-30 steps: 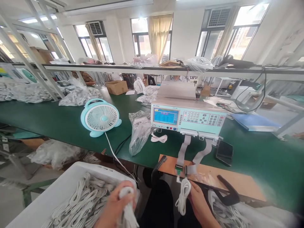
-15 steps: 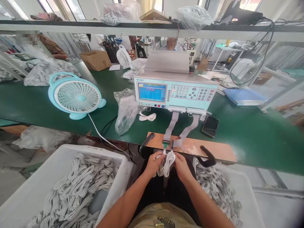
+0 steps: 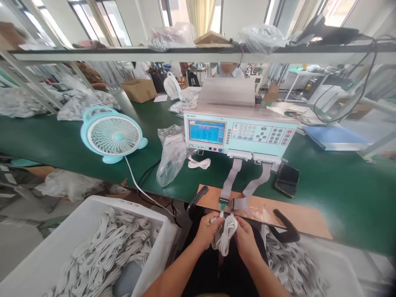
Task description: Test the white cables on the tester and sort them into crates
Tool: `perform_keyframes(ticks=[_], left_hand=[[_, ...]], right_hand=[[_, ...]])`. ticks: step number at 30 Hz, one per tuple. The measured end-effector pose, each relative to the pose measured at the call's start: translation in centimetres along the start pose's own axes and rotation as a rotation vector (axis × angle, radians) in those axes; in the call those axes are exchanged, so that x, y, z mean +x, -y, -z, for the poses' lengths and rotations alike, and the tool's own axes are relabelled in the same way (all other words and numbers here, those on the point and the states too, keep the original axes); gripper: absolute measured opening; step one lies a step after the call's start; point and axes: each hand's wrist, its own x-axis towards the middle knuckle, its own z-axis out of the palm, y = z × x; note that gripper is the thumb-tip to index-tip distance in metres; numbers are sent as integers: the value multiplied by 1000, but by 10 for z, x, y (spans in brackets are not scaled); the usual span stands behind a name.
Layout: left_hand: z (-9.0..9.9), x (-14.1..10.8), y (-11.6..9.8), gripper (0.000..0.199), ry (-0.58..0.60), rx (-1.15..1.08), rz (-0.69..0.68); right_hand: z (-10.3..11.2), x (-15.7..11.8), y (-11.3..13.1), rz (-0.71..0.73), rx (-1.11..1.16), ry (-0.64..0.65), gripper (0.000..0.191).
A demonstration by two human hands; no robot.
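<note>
A coiled white cable (image 3: 228, 236) hangs between my hands at the edge of a copper-coloured board (image 3: 262, 210). My left hand (image 3: 208, 231) pinches the cable's end just below a small green circuit board (image 3: 222, 205). On the other side, my right hand (image 3: 246, 236) is closed on the cable near a dark connector (image 3: 233, 205). Grey ribbon cables (image 3: 231, 179) run from these connectors up to a light blue tester (image 3: 241, 132) with a lit screen. Whether the plugs are fully seated is hard to see.
A bin (image 3: 89, 202) of coiled cables stands at the left, another bin (image 3: 337, 264) at the right. On the green table are a blue fan (image 3: 118, 137), a plastic bag (image 3: 171, 159), a loose coiled cable (image 3: 199, 163) and a phone (image 3: 287, 180). Black handles (image 3: 286, 229) flank the board.
The whole view has shifted, so things appear lower and further right. Both hands keep their hold on the cable at the connectors.
</note>
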Motion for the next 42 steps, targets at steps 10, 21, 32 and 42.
perform_keyframes(ticks=[10, 21, 32, 42], left_hand=[[0, -1, -9, 33, -1, -76, 74], [0, 5, -10, 34, 58, -86, 150], [2, 7, -15, 30, 53, -43, 195], [2, 6, -13, 29, 57, -28, 196]], right_hand=[[1, -3, 3, -64, 29, 38, 28], [-14, -11, 1, 109, -80, -117, 28], [-9, -17, -3, 91, -184, -145, 31], [-4, -9, 3, 79, -199, -119, 30]])
